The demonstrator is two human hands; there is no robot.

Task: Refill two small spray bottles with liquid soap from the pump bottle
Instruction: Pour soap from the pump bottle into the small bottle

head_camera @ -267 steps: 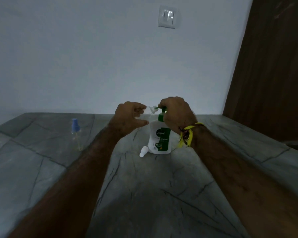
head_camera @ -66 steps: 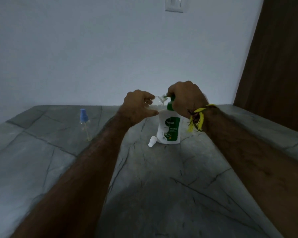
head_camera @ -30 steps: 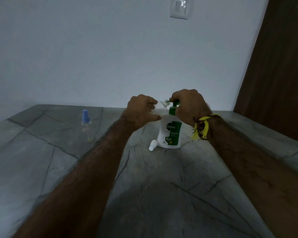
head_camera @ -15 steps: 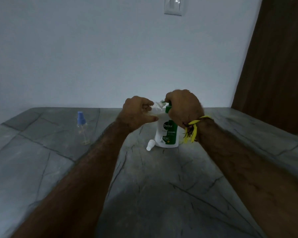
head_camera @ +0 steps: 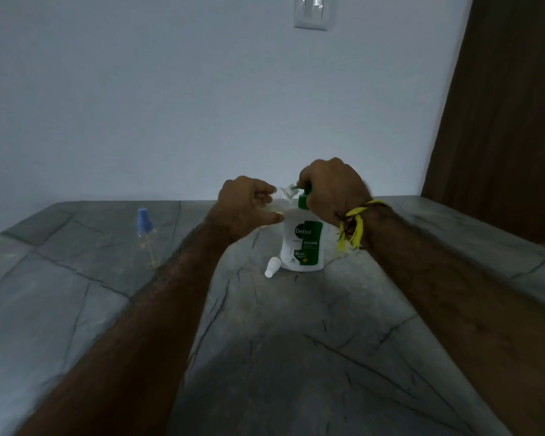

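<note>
My right hand (head_camera: pixel 334 191) covered the pump head of the soap bottle (head_camera: pixel 302 247), so I could not tell how far it was pressed. My left hand (head_camera: pixel 246 206) hid most of the small clear bottle (head_camera: pixel 282 193); only its neck showed, and its fill level could not be read. The switch plate (head_camera: pixel 310 12) was cut off by the top edge. The far-left spray bottle (head_camera: pixel 146 237) was blurred, its clear body nearly lost against the counter (head_camera: pixel 296 341). The label's small print was unreadable.

Grey stone counter (head_camera: pixel 296 357), white wall (head_camera: pixel 170 105) with switch (head_camera: pixel 311 11), brown door (head_camera: pixel 510 121) at right.
</note>
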